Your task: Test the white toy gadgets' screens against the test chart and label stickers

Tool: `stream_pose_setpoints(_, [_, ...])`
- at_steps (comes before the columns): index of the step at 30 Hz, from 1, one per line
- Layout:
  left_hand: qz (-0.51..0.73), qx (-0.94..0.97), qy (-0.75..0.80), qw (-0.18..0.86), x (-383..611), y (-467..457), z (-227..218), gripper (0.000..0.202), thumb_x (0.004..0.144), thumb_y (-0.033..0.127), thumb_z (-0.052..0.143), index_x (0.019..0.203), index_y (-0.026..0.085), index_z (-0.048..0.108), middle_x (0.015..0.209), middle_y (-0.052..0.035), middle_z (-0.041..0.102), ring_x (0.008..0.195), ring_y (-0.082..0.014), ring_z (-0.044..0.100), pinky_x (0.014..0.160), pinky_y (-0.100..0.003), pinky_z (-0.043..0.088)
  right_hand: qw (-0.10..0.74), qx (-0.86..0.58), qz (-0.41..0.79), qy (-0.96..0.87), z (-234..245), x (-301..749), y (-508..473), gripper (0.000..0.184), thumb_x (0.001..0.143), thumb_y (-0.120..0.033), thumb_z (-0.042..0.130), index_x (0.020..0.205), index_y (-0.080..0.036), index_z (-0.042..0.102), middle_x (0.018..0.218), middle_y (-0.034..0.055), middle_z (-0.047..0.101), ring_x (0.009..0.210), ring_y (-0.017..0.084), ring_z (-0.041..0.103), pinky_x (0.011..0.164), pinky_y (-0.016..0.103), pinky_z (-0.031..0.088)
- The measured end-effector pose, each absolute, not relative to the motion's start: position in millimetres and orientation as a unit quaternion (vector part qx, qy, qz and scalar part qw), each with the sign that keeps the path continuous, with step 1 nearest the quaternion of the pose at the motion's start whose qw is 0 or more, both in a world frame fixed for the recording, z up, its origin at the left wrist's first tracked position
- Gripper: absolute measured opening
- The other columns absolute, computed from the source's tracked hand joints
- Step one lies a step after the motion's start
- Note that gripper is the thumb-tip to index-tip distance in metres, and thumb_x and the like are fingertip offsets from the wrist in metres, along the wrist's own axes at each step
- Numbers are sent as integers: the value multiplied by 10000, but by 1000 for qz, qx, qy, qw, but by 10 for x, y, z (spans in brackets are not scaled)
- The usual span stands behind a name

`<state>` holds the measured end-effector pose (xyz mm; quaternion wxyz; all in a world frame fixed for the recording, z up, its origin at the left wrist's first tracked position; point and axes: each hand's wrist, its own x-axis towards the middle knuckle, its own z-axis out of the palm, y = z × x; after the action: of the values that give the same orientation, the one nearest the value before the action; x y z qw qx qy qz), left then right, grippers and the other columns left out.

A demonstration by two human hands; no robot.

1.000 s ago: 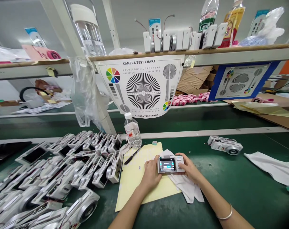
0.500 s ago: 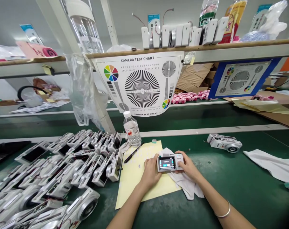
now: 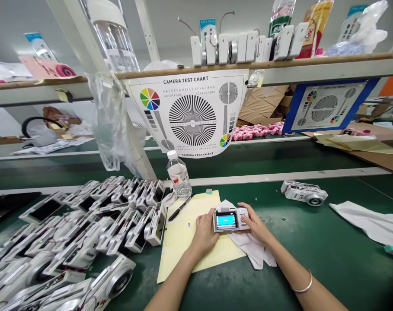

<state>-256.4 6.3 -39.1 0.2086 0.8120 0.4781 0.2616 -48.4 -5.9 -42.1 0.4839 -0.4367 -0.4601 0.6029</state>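
A silver compact camera (image 3: pixel 230 220) sits between the left hand (image 3: pixel 202 233) and right hand (image 3: pixel 254 224), its rear screen (image 3: pixel 225 220) glowing blue. It is above a white cloth (image 3: pixel 248 246).

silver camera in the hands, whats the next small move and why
Probably a press on the back button with the right hand's thumb: the left hand steadies the camera, its screen shows blue, and that thumb lies beside the buttons.

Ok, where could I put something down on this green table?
Try the bare green mat between the person's right hand, the lone silver camera and the white cloth. It's crowded on the left, where rows of cameras reach the yellow paper.
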Motion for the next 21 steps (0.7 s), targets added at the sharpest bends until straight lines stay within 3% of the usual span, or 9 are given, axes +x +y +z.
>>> stream_pose_setpoints(7, [287, 809, 470, 207, -2596, 117, -392, 630, 642, 139, 558, 1233, 172, 342, 1176, -122, 547, 1085, -286, 490, 960, -506, 315, 477, -432, 603, -472, -417, -481, -41, 512, 785, -597, 464, 1175, -273, 386, 959, 32, 590, 647, 159, 625, 513, 309, 542])
stream_pose_setpoints(11, [321, 812, 444, 203, -2651, 151, -215, 567, 632, 209, 625, 1162, 166, 430, 1232, -147, 506, 1174, -311, 437, 994, -505, 308, 491, -420, 573, -505, -241, -478, -85, 504, 760, -606, 495, 1109, -243, 473, 859, 29, 621, 579, 160, 608, 397, 253, 489])
stream_pose_setpoints(15, [363, 823, 393, 191, -2703, 34, 276, 554, 670, 288, 644, 1176, 190, 438, 1217, -114, 519, 1157, -268, 456, 999, -438, 353, 541, -397, 512, -536, 201, -524, -201, 504, 766, -653, 448, 1031, -227, 497, 642, -21, 568, 395, 113, 509, 333, 236, 433])
stream_pose_setpoints(21, [464, 841, 265, 82, -2751, -337, 1176, 569, 679, 278, 683, 1196, 214, 453, 1131, -88, 549, 1159, -279, 421, 977, -453, 378, 608, -316, 443, -578, 1082, -593, -568, 518, 799, -682, 358, 1006, -237, 523, 562, -23, 553, 335, 117, 502, 270, 209, 388])
